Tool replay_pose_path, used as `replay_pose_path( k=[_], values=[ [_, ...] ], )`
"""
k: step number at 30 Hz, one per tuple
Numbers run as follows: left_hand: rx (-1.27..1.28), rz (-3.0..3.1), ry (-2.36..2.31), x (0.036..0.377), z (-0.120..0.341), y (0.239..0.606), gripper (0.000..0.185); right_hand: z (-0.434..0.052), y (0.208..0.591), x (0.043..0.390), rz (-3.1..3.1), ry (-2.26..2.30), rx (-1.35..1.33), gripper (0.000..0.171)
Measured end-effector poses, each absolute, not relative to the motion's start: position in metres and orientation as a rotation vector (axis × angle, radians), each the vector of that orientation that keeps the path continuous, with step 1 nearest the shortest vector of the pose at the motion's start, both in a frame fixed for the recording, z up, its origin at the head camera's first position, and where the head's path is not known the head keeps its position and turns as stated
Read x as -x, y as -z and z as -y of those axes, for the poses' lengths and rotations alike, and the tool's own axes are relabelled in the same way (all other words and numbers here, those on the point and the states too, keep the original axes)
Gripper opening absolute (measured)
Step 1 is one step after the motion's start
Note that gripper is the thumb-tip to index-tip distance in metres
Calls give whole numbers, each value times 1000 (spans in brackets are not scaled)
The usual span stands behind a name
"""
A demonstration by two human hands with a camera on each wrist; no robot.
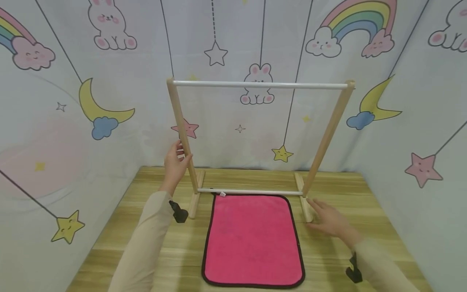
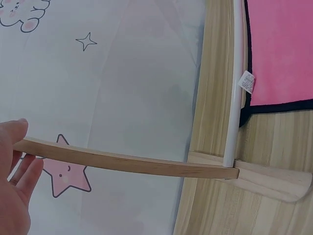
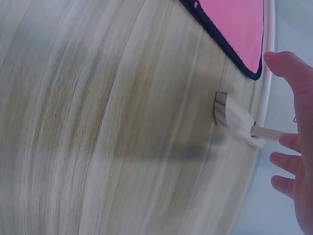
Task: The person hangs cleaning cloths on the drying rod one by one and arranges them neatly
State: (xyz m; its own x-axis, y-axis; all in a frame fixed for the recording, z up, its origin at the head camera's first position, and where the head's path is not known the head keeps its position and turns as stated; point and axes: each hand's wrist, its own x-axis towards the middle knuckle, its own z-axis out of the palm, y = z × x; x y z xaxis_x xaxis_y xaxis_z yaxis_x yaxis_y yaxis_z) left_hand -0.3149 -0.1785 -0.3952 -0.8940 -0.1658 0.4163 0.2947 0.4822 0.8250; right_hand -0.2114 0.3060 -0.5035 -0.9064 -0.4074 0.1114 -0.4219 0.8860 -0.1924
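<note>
The wooden towel rack (image 1: 255,138) stands at the 12 o'clock end of the table (image 1: 365,211). The left hand (image 1: 174,165) wraps loosely around the rack's left upright; the fingers curl behind the post. The right hand (image 1: 330,221) lies flat and open, holding nothing, touching the rack's right foot at its 10 o'clock. A pink towel (image 1: 253,239) lies flat between both hands.
</note>
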Motion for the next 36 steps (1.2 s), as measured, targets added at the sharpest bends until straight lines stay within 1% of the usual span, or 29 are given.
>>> replay_pose_path(
  k=[7,11,18,23,30,36],
  values=[
    [90,2250,1392,318,179,398,40,-289,505,218,2981,-382,-707,79],
    [81,2243,1375,318,180,398,35,-275,503,224,2983,-399,-726,81],
    [58,2250,1338,319,181,399,32,-246,502,235,3024,-512,-699,77],
    [52,2264,1334,321,180,399,32,-231,509,242,3031,-572,-715,74],
    [31,2286,1285,321,178,397,31,-222,528,252,3000,-630,-718,72],
    [36,2311,1271,324,177,397,31,-219,538,261,2962,-620,-704,63]
  ],
)
